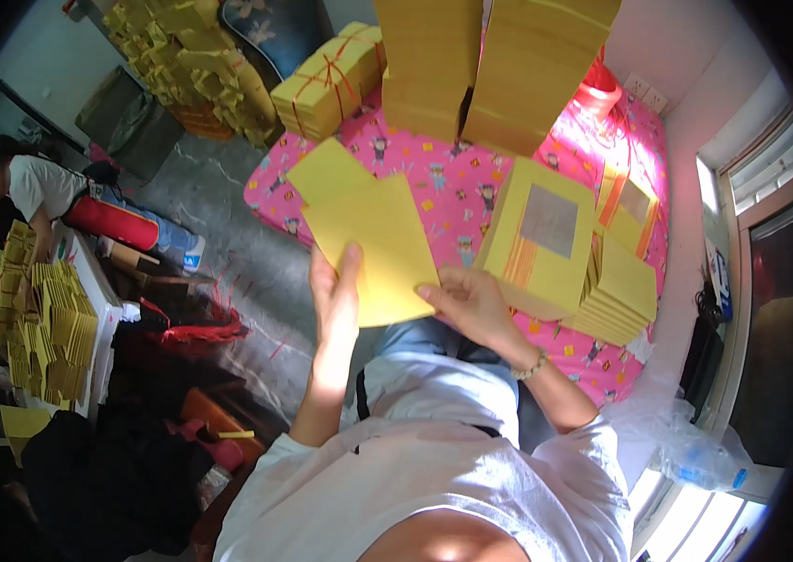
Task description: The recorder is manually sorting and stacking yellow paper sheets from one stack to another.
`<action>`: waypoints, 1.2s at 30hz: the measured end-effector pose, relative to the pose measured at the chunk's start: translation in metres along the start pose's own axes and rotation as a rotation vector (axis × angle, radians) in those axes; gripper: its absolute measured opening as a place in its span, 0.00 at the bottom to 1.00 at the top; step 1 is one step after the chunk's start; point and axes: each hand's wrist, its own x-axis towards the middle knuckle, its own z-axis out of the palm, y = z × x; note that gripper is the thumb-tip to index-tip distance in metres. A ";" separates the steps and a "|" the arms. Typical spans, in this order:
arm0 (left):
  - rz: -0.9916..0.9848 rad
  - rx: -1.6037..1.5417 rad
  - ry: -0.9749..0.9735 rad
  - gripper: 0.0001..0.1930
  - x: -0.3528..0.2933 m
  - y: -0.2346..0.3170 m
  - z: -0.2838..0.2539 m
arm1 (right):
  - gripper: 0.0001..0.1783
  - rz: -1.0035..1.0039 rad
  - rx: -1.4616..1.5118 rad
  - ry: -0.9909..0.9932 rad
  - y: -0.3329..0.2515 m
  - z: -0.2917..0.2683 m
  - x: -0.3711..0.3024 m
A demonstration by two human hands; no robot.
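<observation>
A flat yellow paper envelope (pixel 373 248) is held up in front of me, over the near edge of the pink table. My left hand (pixel 333 292) grips its left edge, thumb on top and fingers beneath. At the lower right corner, my right hand (pixel 473 302) pinches it between thumb and fingers. A smaller yellow paper piece (pixel 329 171) shows just beyond it; whether the two are joined I cannot tell. Right of my hands stands a stack of yellow envelopes (pixel 511 248), with a grey panel and orange stripes on its top piece.
Tall yellow stacks (pixel 429 70) stand at the table's far side, beside a bundle tied with red string (pixel 335 82). More yellow pieces (pixel 614 298) sit at the right on the pink patterned cloth (pixel 434 201). At far left another person (pixel 50 187) works over a white table (pixel 101 309).
</observation>
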 end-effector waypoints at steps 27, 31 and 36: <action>-0.080 0.027 0.060 0.16 -0.008 -0.019 -0.034 | 0.13 -0.096 -0.354 -0.158 -0.029 0.007 0.066; -0.104 0.038 0.084 0.17 0.024 -0.015 -0.046 | 0.14 -0.262 -0.307 -0.107 -0.032 0.015 0.109; -0.126 0.206 0.021 0.15 0.095 -0.005 -0.066 | 0.17 -0.275 -0.368 -0.128 -0.033 0.013 0.209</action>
